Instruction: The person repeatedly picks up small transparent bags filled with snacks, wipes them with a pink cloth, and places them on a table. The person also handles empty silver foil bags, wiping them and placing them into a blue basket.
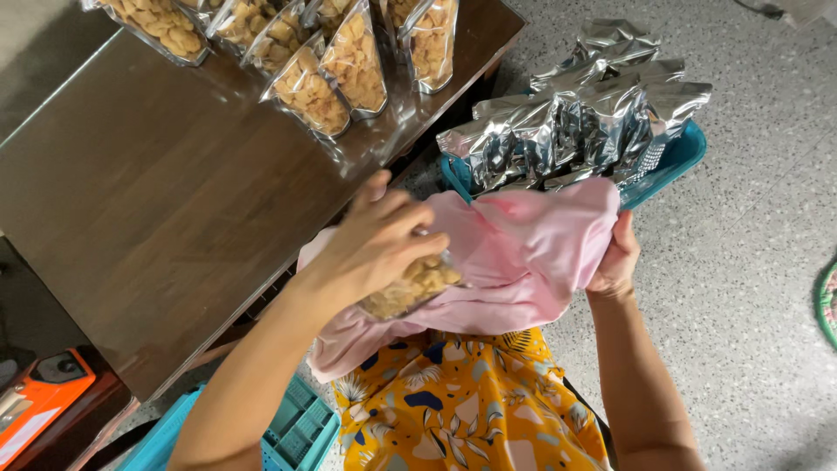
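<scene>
Clear pouches of golden snacks (307, 54) are lying in a row along the far edge of a dark wooden table (148, 209). Silver foil pouches (575, 122) are standing packed in a teal basket (676, 157) on the speckled floor (750, 262). An orange device (39, 397) is sitting at lower left, near a teal crate (296, 432).

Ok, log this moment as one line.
left hand: grips snack pouch | right hand: holds pink cloth | table: filled pouches | basket: silver pouches
</scene>
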